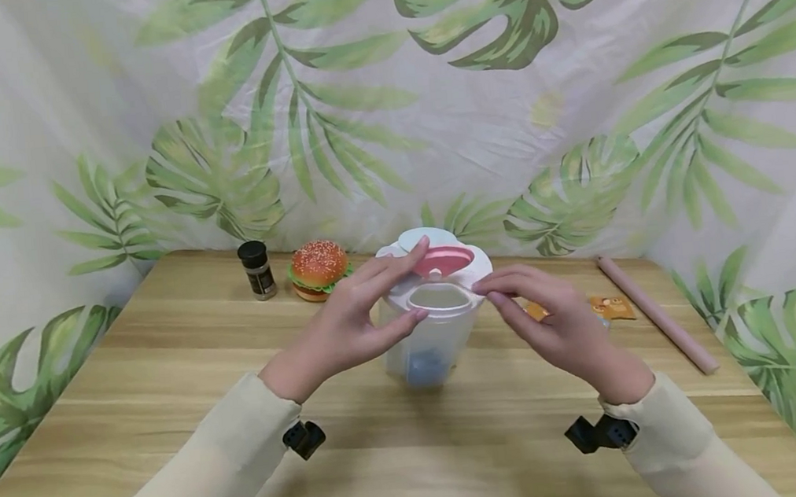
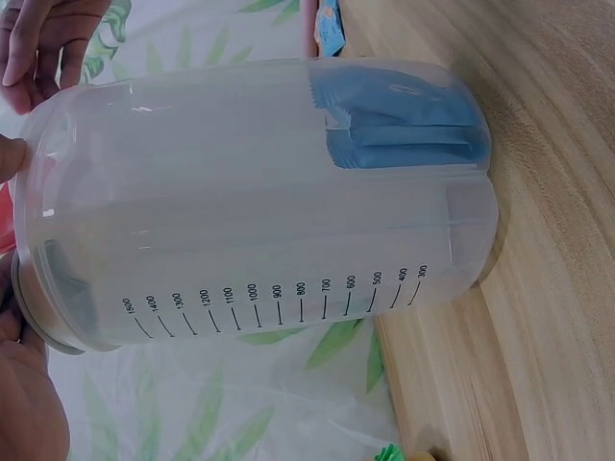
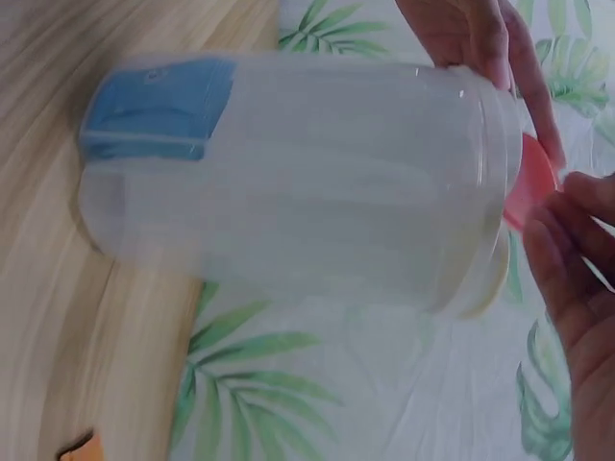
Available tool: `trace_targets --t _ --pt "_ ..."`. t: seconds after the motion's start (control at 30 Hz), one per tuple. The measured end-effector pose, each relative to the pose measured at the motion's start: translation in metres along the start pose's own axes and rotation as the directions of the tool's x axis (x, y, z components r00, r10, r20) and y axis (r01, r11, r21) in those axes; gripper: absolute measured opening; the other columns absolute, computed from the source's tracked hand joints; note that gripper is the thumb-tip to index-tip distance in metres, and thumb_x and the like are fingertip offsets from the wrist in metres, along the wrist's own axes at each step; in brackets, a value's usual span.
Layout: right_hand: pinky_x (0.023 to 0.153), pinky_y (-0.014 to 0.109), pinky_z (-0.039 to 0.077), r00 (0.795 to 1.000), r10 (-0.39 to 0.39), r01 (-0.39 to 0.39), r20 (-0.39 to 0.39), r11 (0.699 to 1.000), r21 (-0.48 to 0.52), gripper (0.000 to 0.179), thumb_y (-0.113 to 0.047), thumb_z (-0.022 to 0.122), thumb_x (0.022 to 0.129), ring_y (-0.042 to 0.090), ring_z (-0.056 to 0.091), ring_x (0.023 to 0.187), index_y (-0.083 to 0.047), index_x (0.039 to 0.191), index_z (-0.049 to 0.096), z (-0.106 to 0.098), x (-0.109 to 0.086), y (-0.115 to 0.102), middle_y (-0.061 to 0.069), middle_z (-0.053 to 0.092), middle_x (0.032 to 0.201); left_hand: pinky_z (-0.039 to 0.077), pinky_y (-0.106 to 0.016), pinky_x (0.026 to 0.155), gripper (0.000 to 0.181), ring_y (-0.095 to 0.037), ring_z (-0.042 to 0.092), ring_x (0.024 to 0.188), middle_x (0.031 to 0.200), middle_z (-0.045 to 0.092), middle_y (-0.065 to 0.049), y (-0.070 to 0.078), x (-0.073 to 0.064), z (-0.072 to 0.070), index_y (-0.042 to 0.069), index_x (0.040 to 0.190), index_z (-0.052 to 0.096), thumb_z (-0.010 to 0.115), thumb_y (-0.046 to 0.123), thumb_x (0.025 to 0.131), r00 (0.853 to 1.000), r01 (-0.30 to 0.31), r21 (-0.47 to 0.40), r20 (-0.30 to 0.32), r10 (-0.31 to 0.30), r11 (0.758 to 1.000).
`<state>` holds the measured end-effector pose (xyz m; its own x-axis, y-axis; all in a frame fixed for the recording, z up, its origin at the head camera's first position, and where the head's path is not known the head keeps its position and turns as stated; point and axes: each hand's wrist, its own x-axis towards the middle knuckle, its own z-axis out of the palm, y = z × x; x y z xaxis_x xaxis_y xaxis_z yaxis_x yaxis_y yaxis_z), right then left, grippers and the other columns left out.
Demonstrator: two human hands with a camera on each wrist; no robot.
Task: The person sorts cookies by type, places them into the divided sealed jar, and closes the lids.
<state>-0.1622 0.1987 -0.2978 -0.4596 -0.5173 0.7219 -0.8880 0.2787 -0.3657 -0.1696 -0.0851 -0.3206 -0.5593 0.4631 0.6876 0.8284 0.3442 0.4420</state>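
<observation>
A tall translucent food storage canister [image 1: 393,336] stands upright on the table, with volume marks down one side in the left wrist view. Its white lid [image 1: 482,262] has a raised pink flap [image 1: 445,260] and a light blue flap [image 1: 425,237]; below the pink one is an oval opening. Inside the bottom lies a blue packet [image 2: 404,120]. My left hand [image 1: 347,316] holds the lid from the left, thumb on the front rim and fingers beside the pink flap. The right hand [image 1: 561,321] pinches the lid's right edge with thumb and fingertips; the exact contact is hidden.
At the back left stand a black-capped spice jar [image 1: 258,270] and a toy hamburger [image 1: 319,269]. An orange packet [image 1: 612,308] lies right of the canister, partly behind my right hand. Further right is a pinkish rod [image 1: 655,313]. A leaf-patterned cloth [image 1: 359,125] hangs behind the table.
</observation>
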Motion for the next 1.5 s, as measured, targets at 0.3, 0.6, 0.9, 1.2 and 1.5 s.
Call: trace_targets --t 0.3,0.6,0.9,1.2,1.5 --pt "0.079 0.010 0.057 0.944 0.182 -0.191 -0.275 0.982 -0.007 0.017 0.006 0.058 0.102 -0.004 0.069 0.090 0.010 0.105 0.075 -0.030 -0.029 0.042 -0.002 0.076 0.096 0.055 -0.042 0.109 0.078 -0.020 0.065 0.123 0.126 0.070 -0.006 -0.001 -0.002 0.001 0.015 0.161 0.044 0.081 0.015 0.092 1.000 0.017 0.007 -0.007 -0.017 1.000" --pt "0.092 0.040 0.062 0.769 0.638 -0.585 0.028 0.721 -0.372 0.024 -0.008 0.061 0.106 0.031 0.070 0.107 0.004 0.125 0.068 -0.061 -0.087 0.092 0.025 0.070 0.120 0.055 -0.041 0.108 0.077 -0.019 0.065 0.122 0.125 0.070 -0.007 0.001 -0.001 0.002 0.014 0.160 0.044 0.080 0.017 0.092 1.000 0.022 0.005 0.003 -0.022 1.000" --pt "0.096 0.061 0.055 0.606 0.767 -0.591 0.210 0.611 -0.527 0.041 -0.004 0.065 0.101 0.048 0.065 0.122 0.008 0.140 0.058 -0.063 -0.121 0.126 0.034 0.064 0.135 0.056 -0.040 0.107 0.078 -0.019 0.065 0.121 0.124 0.071 -0.007 -0.001 0.000 0.003 0.013 0.160 0.044 0.081 0.016 0.092 1.000 0.017 0.013 0.002 -0.017 1.000" --pt "0.101 0.063 0.053 0.658 0.722 -0.506 0.213 0.634 -0.585 0.038 0.001 0.067 0.098 0.051 0.064 0.122 0.011 0.134 0.060 -0.055 -0.128 0.136 0.034 0.066 0.131 0.055 -0.040 0.109 0.078 -0.018 0.065 0.121 0.124 0.070 -0.005 -0.001 0.001 0.002 0.015 0.161 0.044 0.081 0.017 0.092 1.000 0.025 0.010 0.007 -0.025 1.000" --pt "0.099 0.063 0.054 0.660 0.722 -0.491 0.208 0.624 -0.608 0.039 0.002 0.068 0.097 0.053 0.061 0.122 0.010 0.135 0.060 -0.051 -0.129 0.133 0.036 0.064 0.131 0.055 -0.042 0.109 0.077 -0.020 0.065 0.122 0.124 0.071 -0.006 0.000 0.000 0.001 0.015 0.160 0.045 0.081 0.016 0.092 1.000 0.022 0.009 0.002 -0.022 1.000"
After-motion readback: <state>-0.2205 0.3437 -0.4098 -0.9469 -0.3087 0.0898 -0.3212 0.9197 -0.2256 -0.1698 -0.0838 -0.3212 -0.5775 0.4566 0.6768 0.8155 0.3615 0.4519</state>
